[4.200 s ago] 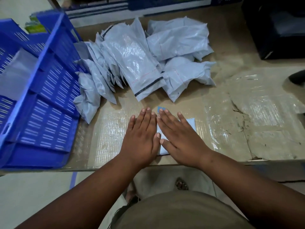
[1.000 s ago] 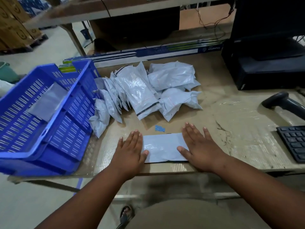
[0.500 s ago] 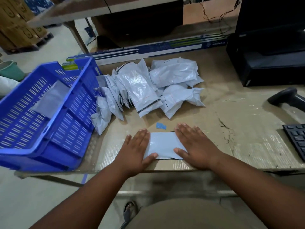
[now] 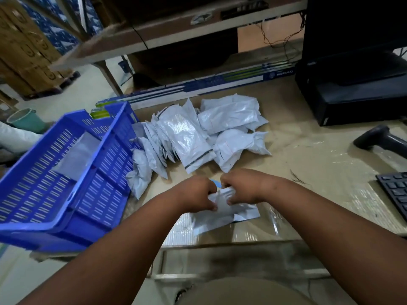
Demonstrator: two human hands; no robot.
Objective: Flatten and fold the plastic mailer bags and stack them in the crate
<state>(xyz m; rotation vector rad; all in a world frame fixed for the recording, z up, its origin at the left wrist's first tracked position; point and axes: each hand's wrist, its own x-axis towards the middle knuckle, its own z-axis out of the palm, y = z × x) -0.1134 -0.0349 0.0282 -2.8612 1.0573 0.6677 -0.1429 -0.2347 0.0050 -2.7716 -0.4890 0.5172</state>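
Note:
A grey plastic mailer bag (image 4: pixel 222 213) lies at the table's front edge, its far end lifted and crumpled. My left hand (image 4: pixel 196 193) and my right hand (image 4: pixel 241 187) both pinch that raised end, knuckles close together. Behind them a heap of puffy grey mailer bags (image 4: pixel 193 137) covers the middle of the table. The blue crate (image 4: pixel 66 194) stands tilted at the left, and one flat grey bag (image 4: pixel 77 154) lies inside it.
A barcode scanner (image 4: pixel 378 137) and a keyboard (image 4: pixel 396 194) sit at the right, with a black computer case (image 4: pixel 352 100) behind them. A long blue and white box (image 4: pixel 198 86) runs along the table's back edge. A small blue scrap (image 4: pixel 217 183) lies beyond my hands.
Both hands were pressing flat on the mailer bag; now they have curled and gripped its far end, lifting and bunching it. The bag's near part stays on the table.

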